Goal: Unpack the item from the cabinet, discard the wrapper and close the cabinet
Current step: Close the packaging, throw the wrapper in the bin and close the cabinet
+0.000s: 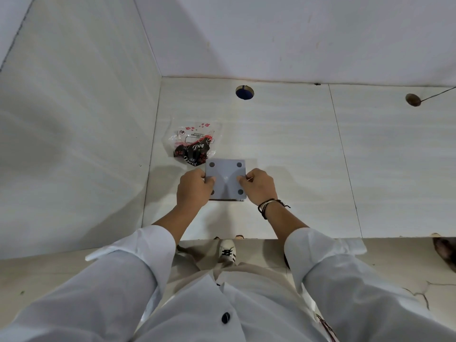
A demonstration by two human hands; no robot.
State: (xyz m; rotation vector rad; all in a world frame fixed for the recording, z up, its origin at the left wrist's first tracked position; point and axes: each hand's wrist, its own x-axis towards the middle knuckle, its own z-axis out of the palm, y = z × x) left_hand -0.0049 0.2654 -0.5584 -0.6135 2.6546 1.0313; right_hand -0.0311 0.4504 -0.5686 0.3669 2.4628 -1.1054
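A flat grey square item [225,177] with dark round pads at its corners lies on the white tiled counter [296,156]. My left hand [193,187] grips its left edge and my right hand [259,185] grips its right edge. Just beyond the item, to the upper left, lies a crumpled clear plastic wrapper [193,144] with red, black and white print. The wrapper touches no hand. No cabinet door shows in the head view.
A white wall panel [74,132] rises at the left of the counter. A round hole with a blue plug [244,92] sits near the back wall. A second brown hole with a cord [413,99] is at far right. The counter's front edge [320,238] is just below my wrists.
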